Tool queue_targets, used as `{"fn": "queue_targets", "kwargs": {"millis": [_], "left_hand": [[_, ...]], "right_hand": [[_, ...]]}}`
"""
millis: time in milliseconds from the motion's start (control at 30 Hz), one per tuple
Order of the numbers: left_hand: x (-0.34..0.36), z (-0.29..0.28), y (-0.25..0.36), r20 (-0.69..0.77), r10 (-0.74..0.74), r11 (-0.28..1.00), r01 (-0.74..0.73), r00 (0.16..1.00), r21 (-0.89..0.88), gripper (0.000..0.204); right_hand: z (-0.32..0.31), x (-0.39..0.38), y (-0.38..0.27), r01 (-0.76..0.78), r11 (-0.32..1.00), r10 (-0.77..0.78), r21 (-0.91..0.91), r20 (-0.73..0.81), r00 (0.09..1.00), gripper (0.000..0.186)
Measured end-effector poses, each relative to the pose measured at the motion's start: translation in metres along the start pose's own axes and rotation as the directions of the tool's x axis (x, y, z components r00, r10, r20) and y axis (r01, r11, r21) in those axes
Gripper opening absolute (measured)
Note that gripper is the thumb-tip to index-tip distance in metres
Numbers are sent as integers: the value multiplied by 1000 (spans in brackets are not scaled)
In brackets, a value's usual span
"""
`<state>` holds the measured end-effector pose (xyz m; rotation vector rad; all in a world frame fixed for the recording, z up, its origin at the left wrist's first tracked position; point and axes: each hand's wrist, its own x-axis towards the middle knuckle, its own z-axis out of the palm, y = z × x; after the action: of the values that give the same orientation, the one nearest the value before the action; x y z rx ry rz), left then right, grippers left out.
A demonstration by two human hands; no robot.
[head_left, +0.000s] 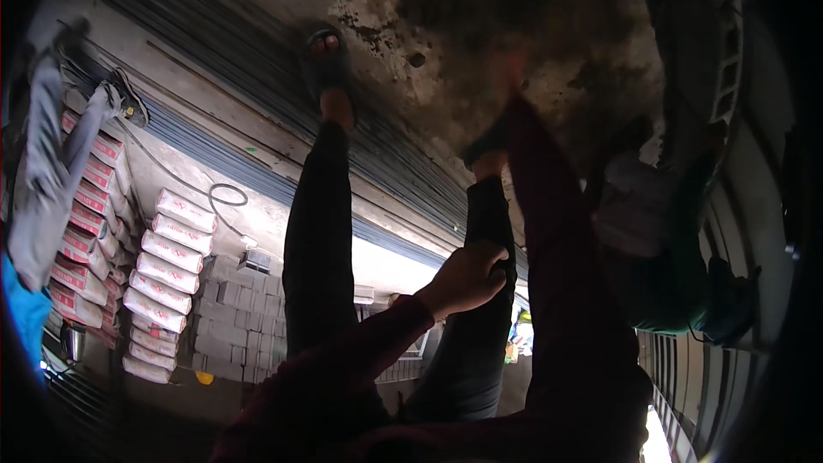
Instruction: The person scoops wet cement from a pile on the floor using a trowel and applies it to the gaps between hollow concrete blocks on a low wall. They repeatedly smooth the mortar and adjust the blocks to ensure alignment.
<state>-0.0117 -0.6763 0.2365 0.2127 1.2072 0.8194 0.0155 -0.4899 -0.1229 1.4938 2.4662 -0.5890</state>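
My left hand [463,283] is closed against my dark right trouser leg [459,369]; what its curled fingers hold, if anything, is hidden. My right arm reaches forward in a dark maroon sleeve, with my right hand [513,67] blurred in shadow over a stained concrete surface [386,43], its fingers unclear. My sandaled left foot [330,64] is on long dark metal bars [214,43]. My right foot [489,150] is beside my right arm, near the edge of the bars.
At left, another person's grey-trousered leg [47,171] and sneaker [129,99] stand near stacked red-and-white sacks [171,261], grey blocks [236,317] and a looped hose [227,195]. A person in green [677,283] is at right, beside curved slatted metalwork [741,189].
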Motion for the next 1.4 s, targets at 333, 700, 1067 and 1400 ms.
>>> {"fn": "queue_targets", "kwargs": {"millis": [333,700,1067,1400], "left_hand": [[0,-5,-8,11,-35,973,32,999,229,31],[-14,11,-24,223,-50,872,-66,973,484,25],[-13,39,-57,262,17,845,-154,965,511,43],[-9,23,-46,217,18,847,-130,976,516,24]], "right_hand": [[-15,-13,57,-148,983,130,107,161,978,38],[-17,-145,-23,-527,599,179,602,541,822,30],[-26,-181,-25,188,979,-190,77,680,708,40],[-15,-119,-11,92,989,17,-118,701,712,50]]}}
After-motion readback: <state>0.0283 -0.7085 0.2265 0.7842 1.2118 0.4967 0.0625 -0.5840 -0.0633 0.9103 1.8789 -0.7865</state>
